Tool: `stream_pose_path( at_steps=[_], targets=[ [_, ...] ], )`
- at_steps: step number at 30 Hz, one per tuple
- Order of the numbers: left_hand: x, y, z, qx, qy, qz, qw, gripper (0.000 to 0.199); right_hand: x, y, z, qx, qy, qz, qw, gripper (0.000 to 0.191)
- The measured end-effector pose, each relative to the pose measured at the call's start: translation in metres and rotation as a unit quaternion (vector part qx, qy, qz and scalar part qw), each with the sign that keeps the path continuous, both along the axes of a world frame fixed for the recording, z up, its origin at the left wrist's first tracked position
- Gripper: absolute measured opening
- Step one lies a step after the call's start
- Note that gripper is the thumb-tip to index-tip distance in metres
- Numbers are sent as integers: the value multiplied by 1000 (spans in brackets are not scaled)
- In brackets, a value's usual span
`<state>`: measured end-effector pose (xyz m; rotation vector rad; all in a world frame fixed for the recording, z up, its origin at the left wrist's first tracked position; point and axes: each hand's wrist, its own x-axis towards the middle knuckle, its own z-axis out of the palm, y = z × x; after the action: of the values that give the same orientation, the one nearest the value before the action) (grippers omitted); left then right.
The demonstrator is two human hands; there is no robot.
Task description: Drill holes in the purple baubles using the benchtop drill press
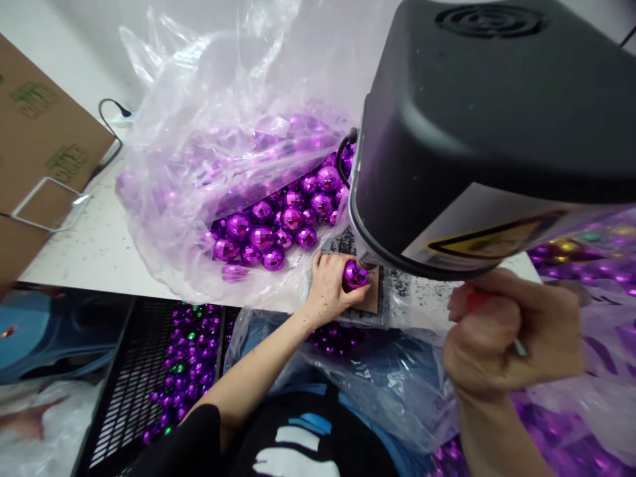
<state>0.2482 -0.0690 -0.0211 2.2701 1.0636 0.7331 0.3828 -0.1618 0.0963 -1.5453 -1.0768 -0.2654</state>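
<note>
Gripping the shiny purple ball (355,273) between its thumb and fingers, with the black machine (477,119) to its right, the left hand (328,286) probably has a light, slippery, brittle thing — best taken gently around the sides — while the right hand (511,331) is closed around a red handle (477,301).

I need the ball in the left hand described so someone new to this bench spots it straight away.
Start at the big black machine housing filling the upper right. Just below its lower left edge is the left hand, with a shiny, faceted purple ball between thumb and fingers. Unlike the similar balls heaped in the clear plastic bag, this one is gripped.
</note>
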Motion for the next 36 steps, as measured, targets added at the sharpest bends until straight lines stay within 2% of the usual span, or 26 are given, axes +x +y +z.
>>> stream_pose_path(
  at_steps=[6, 13, 16, 19, 25, 32, 34, 36],
  targets=[
    [0, 0, -2, -7, -25, -7, 1000, 32, 1, 7, -9, 52, -17, 20, 998, 18],
    [-1, -1, 2, -31, -9, -9, 999, 34, 10, -1, -19, 28, -11, 64, 997, 10],
    [-2, -1, 4, -47, -7, -13, 999, 33, 14, -3, -29, 29, -23, 71, 997, 20],
    [-3, -2, 5, -57, -12, -14, 998, 31, 15, 0, -38, 67, -40, 72, 994, 29],
    [-1, -1, 0, -43, -30, -20, 998, 29, 12, 10, -45, 129, -58, 102, 985, 27],
    [0, -1, 1, 18, -21, 3, 1000, 35, 13, 15, -79, 153, -68, 86, 982, 27],
    [0, -2, 0, 26, -21, 5, 999, 38, 16, 13, -78, 155, -79, 73, 982, 26],
    [1, -1, 0, 32, -27, 1, 999, 39, 20, 12, -61, 159, -88, 64, 981, 27]
  ],
)
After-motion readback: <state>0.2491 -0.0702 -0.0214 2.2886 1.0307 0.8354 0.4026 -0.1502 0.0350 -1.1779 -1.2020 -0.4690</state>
